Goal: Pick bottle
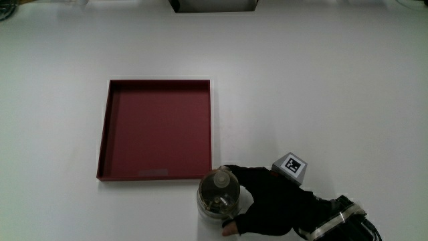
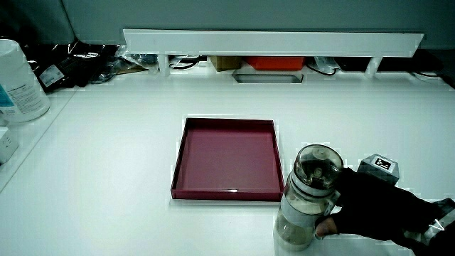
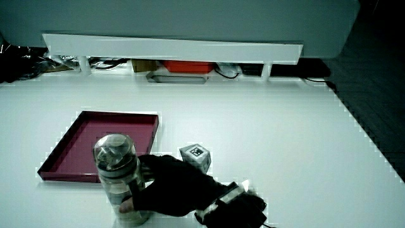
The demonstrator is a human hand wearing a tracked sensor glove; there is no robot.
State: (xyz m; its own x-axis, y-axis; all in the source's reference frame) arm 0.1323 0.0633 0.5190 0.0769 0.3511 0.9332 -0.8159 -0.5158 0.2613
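A clear bottle (image 1: 217, 195) with a domed lid stands upright on the white table, just nearer to the person than a corner of the dark red tray (image 1: 107, 134). The bottle (image 2: 307, 200) (image 3: 119, 178) shows in both side views. My gloved hand (image 1: 264, 204) is beside the bottle with its fingers wrapped around the body. The hand (image 2: 370, 210) (image 3: 171, 187) grips the bottle in both side views. A patterned cube (image 1: 291, 167) sits on the back of the hand.
The red tray (image 2: 186, 160) (image 3: 60, 152) is shallow and holds nothing. A low white partition (image 2: 270, 43) with cables and boxes under it runs along the table's edge farthest from the person. A white container (image 2: 18, 82) stands at the table's edge.
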